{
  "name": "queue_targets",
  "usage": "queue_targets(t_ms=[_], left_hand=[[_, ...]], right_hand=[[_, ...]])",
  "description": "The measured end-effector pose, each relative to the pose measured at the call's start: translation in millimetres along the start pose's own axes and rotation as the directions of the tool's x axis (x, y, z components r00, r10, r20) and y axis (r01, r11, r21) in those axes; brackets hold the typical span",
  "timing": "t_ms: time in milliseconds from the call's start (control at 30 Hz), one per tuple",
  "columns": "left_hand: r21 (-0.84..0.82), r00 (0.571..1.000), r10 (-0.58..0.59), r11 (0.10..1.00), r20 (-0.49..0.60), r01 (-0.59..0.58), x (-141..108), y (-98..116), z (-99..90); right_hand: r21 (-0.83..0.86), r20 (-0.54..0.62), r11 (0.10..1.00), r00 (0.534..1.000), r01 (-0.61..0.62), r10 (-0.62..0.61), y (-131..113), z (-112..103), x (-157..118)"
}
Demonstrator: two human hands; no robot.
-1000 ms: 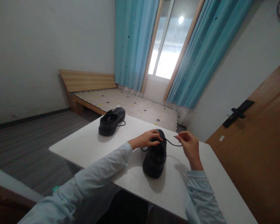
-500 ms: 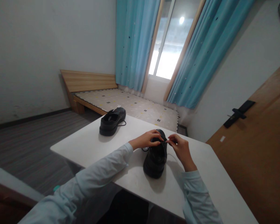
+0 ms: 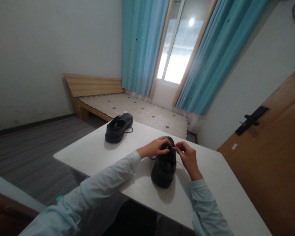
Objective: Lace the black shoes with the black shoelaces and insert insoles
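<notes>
A black shoe [image 3: 163, 170] stands on the white table [image 3: 211, 190], its heel toward me. My left hand [image 3: 155, 147] lies over the left side of its lace area, fingers curled on the upper. At the right edge of the opening, my right hand [image 3: 186, 154] pinches a thin black lace between thumb and forefinger. A loop of lace shows left of the shoe, under my left hand. Another black shoe [image 3: 115, 131] rests at the table's far left, its lace hanging out to the right.
Behind the table is a bed [image 3: 142, 109] with a patterned mattress and wooden headboard. Blue curtains [image 3: 145, 46] flank a window. A wooden door [image 3: 267, 157] with a black handle stands at the right.
My right hand has moved slightly left, closer to the shoe and my left hand. My left hand has stayed nearly in place on the shoe.
</notes>
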State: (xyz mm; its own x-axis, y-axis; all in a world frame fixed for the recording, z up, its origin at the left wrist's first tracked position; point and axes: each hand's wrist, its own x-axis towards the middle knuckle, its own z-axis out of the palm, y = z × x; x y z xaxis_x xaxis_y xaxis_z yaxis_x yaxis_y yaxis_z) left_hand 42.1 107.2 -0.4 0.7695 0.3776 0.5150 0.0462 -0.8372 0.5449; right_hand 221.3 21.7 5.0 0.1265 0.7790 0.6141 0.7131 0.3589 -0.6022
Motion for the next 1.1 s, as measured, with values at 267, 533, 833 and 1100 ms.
queue_targets(t_ms=[267,533,833,1100], left_hand=[[0.051,1.000,-0.021,0.998,0.010,0.021,1.9,2.4,4.0],[0.128,0.991,-0.135,0.983,0.009,0.133,4.5,-0.5,16.5],[0.106,0.976,-0.217,0.970,-0.026,0.219,9.6,-4.9,19.6],[0.098,0.957,-0.273,0.954,-0.101,0.282,9.4,-0.1,25.5]], right_hand=[[-0.005,-0.002,1.000,1.000,-0.019,0.019,-1.9,6.7,-1.9],[-0.008,0.006,1.000,1.000,-0.004,0.004,-1.3,8.2,-2.3],[-0.030,0.020,0.998,0.999,0.048,-0.048,-1.2,9.8,-1.4],[-0.013,0.058,0.999,0.997,0.045,-0.045,1.8,8.4,-1.4]])
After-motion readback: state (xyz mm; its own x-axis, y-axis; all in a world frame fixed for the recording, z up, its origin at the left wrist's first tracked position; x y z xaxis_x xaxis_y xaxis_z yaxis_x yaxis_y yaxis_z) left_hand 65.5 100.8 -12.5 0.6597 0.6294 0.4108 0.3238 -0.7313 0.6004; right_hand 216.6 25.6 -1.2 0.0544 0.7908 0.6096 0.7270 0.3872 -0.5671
